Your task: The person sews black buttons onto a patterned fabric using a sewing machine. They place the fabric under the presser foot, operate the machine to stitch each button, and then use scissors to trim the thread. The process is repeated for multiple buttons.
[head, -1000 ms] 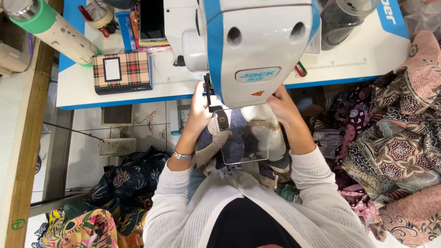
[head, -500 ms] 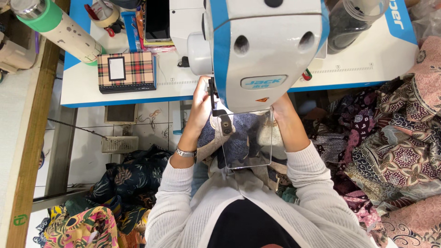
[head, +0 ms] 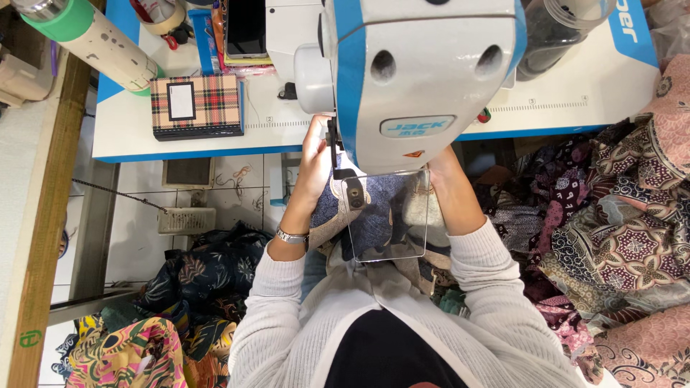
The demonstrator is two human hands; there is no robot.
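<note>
Under the head of the white-and-blue sewing machine (head: pixel 424 79), at the front edge of the table (head: pixel 575 100), the left hand (head: pixel 316 154) lies with its fingers stretched nearly flat on the dark blue patterned fabric (head: pixel 377 215), pinching nothing. The right hand (head: pixel 440 169) rests on the same cloth beside the clear guard (head: pixel 384 215), its fingers hidden by the machine, so their grip cannot be told. Toward the table's back left corner lies a plaid wallet (head: pixel 195 106), with heaped printed cloth (head: pixel 618 237) off the right edge.

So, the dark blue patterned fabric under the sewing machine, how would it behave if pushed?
The dark blue patterned fabric looks soft and folded, so it would probably bunch, not slide stiffly. Both the left hand and right hand rest on it, suggesting it shifts easily.
</note>
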